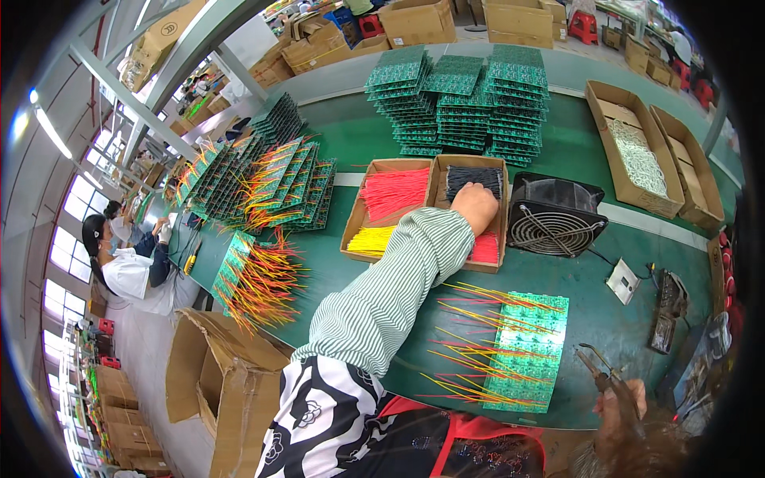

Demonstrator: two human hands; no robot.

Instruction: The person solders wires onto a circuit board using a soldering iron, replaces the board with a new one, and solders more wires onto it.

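Observation:
My left hand (476,209) reaches across the table into a cardboard tray. Its fingers curl down onto a bundle of black wires (464,177), and the fingertips are hidden. In my right hand (623,406), at the lower right, is a soldering iron (603,381) with its tip pointing up and left. Between my arms lies a green circuit board panel (535,334). Rows of red and yellow wires (466,358) stick out from the panel to the left. Red wires (394,193) and yellow wires (371,240) fill other parts of the tray.
A black fan (555,213) stands right of the tray. Stacked bare panels (516,103) rise behind; wired panels (275,187) pile up at left. Boxes of pale parts (637,159) lie far right. An open carton (239,382) is beside me. Co-workers (131,267) sit at left.

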